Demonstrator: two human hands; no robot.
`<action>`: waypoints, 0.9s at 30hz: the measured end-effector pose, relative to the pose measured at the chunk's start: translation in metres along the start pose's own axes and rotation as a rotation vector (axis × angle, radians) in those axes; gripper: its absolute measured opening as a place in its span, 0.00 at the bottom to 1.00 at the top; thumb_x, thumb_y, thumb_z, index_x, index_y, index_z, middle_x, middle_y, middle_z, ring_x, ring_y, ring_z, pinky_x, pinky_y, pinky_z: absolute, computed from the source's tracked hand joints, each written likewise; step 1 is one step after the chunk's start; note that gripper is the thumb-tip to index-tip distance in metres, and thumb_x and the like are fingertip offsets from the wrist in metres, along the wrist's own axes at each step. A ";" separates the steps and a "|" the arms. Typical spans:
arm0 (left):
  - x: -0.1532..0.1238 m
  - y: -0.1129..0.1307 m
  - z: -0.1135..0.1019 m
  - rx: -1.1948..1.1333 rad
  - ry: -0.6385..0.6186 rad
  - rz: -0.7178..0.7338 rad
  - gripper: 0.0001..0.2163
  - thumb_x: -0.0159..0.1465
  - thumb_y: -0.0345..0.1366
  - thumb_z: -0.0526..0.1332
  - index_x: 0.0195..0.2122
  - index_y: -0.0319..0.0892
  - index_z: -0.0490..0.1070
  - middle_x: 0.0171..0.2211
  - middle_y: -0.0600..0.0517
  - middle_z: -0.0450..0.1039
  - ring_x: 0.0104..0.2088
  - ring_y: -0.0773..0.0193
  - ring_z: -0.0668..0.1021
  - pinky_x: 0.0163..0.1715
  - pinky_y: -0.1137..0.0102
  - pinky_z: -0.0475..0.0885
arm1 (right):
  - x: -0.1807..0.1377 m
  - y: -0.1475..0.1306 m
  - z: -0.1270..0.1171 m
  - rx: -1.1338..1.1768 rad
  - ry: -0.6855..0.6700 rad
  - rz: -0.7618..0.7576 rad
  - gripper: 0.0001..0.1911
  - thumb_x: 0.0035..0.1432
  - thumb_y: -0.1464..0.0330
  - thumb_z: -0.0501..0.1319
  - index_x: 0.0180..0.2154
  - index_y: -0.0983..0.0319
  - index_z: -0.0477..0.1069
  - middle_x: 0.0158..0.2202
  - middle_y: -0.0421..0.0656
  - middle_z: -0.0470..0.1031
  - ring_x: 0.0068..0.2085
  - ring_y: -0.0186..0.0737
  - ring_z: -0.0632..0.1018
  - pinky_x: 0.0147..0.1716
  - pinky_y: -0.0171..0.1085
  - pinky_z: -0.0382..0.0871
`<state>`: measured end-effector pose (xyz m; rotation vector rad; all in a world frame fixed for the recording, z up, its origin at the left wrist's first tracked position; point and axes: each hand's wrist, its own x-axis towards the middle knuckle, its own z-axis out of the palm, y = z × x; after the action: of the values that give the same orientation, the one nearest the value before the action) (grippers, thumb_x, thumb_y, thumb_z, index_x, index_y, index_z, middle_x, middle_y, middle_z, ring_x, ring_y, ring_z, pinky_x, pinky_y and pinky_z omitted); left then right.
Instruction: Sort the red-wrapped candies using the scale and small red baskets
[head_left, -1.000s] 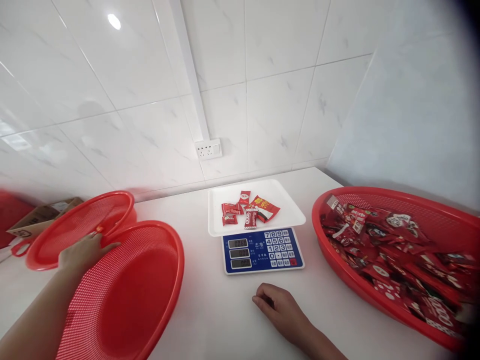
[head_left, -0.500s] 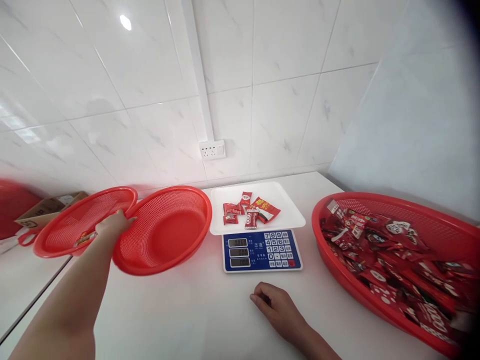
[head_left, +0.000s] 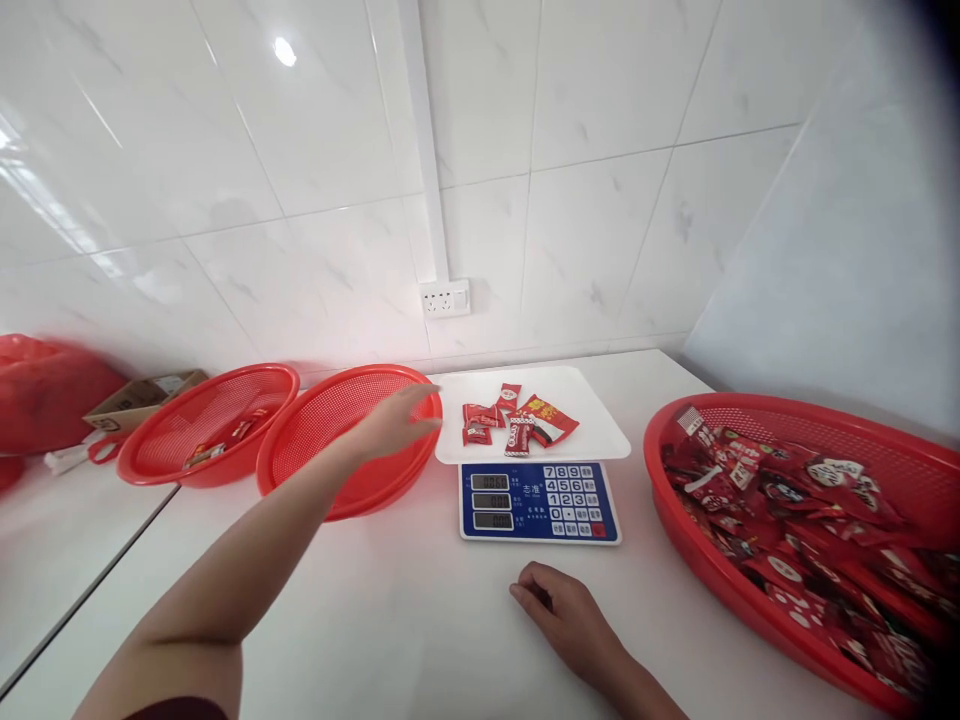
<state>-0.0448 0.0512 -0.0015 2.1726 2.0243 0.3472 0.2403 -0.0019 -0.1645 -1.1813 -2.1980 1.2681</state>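
Observation:
My left hand [head_left: 396, 425] reaches over the middle red basket [head_left: 300, 440], fingers stretched toward the scale and apart, with nothing visible in them. On the white scale tray [head_left: 592, 435] lie several red candy packets [head_left: 517, 434], one larger with yellow print. The blue keypad panel [head_left: 531, 490] of the scale faces me. My right hand [head_left: 559, 610] rests on the table below the scale, its fingers curled in a loose fist with nothing showing in it.
A big red basket [head_left: 660, 490] full of red packets stands at the right. The far-left red basket [head_left: 139, 470] holds a few snack packets [head_left: 204, 455]. Behind it are a cardboard box [head_left: 124, 410] and a red plastic bag [head_left: 52, 395]. A wall socket [head_left: 445, 298] sits above the scale.
My left hand has left the far-left basket and moved right, over the middle basket, with its fingers out. The view has shifted slightly left. My right hand stays put.

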 end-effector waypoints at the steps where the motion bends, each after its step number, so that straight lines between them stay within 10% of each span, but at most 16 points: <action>1: 0.007 0.016 0.010 -0.018 -0.074 0.109 0.27 0.62 0.50 0.53 0.61 0.51 0.52 0.63 0.48 0.55 0.61 0.56 0.61 0.56 0.62 0.62 | -0.001 0.000 0.000 0.003 0.000 0.000 0.13 0.58 0.60 0.51 0.24 0.59 0.59 0.24 0.37 0.65 0.27 0.36 0.66 0.28 0.33 0.59; 5: 0.033 0.050 0.041 0.104 -0.232 0.220 0.30 0.61 0.42 0.57 0.63 0.47 0.50 0.64 0.42 0.51 0.65 0.49 0.52 0.57 0.54 0.58 | -0.003 -0.001 -0.001 0.028 0.000 -0.004 0.13 0.58 0.59 0.51 0.25 0.59 0.59 0.23 0.37 0.64 0.27 0.36 0.66 0.28 0.33 0.59; 18: 0.063 0.048 0.065 0.176 -0.125 0.226 0.21 0.58 0.26 0.53 0.53 0.44 0.65 0.44 0.43 0.67 0.46 0.53 0.73 0.41 0.63 0.70 | -0.005 -0.004 -0.004 0.045 -0.016 -0.003 0.13 0.58 0.60 0.51 0.25 0.59 0.59 0.24 0.38 0.64 0.27 0.35 0.65 0.28 0.33 0.59; 27: 0.038 0.030 0.022 0.065 0.218 0.008 0.20 0.63 0.25 0.46 0.55 0.45 0.62 0.52 0.46 0.66 0.52 0.58 0.70 0.48 0.67 0.67 | -0.004 -0.001 -0.002 0.049 -0.013 -0.012 0.13 0.58 0.60 0.51 0.26 0.59 0.60 0.25 0.38 0.65 0.28 0.36 0.66 0.29 0.33 0.59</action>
<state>-0.0074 0.0873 -0.0117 2.2702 2.1661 0.5487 0.2434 -0.0040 -0.1616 -1.1424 -2.1668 1.3205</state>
